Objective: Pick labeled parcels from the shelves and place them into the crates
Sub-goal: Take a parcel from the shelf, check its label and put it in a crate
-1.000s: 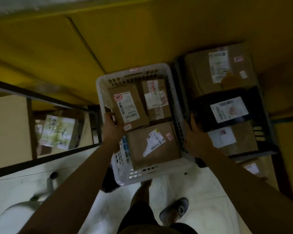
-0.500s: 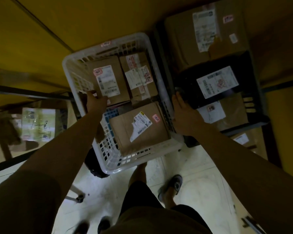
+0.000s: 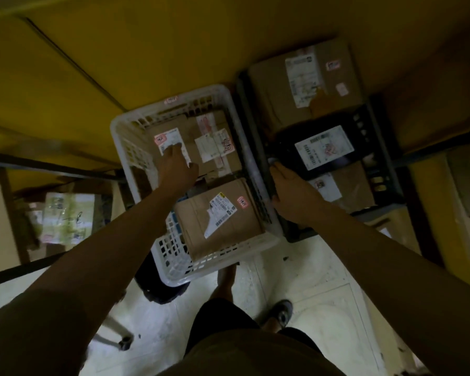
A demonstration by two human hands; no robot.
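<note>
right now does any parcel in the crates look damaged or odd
Yes. The near parcel in the white crate has a torn, peeling label, and the big box in the black crate has a ragged label corner. Nothing spilled.

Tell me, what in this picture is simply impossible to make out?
- Head view: label text on the white crate's parcels, too blurred and dim.
- Label under the left hand, partly covered by it.
- Whatever lies beneath the black parcel in the dark crate, hidden.
- Shelf item at left, motion-blurred.
</note>
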